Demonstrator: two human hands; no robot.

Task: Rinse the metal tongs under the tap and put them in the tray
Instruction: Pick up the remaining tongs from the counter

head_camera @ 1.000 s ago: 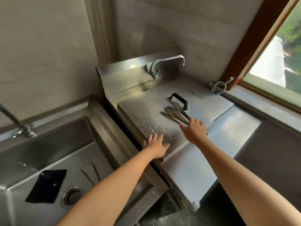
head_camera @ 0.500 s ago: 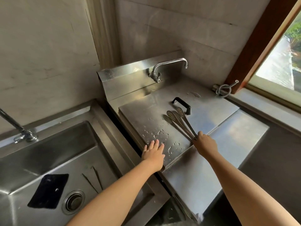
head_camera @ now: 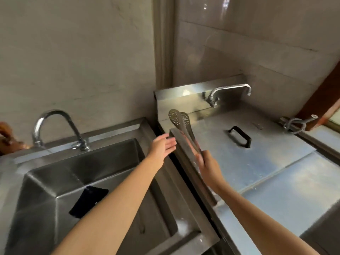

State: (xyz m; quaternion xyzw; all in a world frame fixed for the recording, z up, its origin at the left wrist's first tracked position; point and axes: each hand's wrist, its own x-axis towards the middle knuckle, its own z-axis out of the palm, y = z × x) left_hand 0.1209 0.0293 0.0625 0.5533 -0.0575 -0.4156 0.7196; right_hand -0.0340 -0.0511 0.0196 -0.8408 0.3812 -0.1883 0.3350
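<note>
Your right hand point(head_camera: 208, 167) is closed around the handle end of the one pair of metal tongs point(head_camera: 181, 126), holding it up over the left edge of the steel table point(head_camera: 276, 172) — its two perforated heads pressed together, pointing away from you. Your left hand point(head_camera: 162, 146) hangs open and empty just beside the tongs, fingers spread. Two taps show — a curved tap point(head_camera: 55, 126) behind the sink point(head_camera: 46, 177), a straight tap point(head_camera: 230, 92) on the splashback.
</note>
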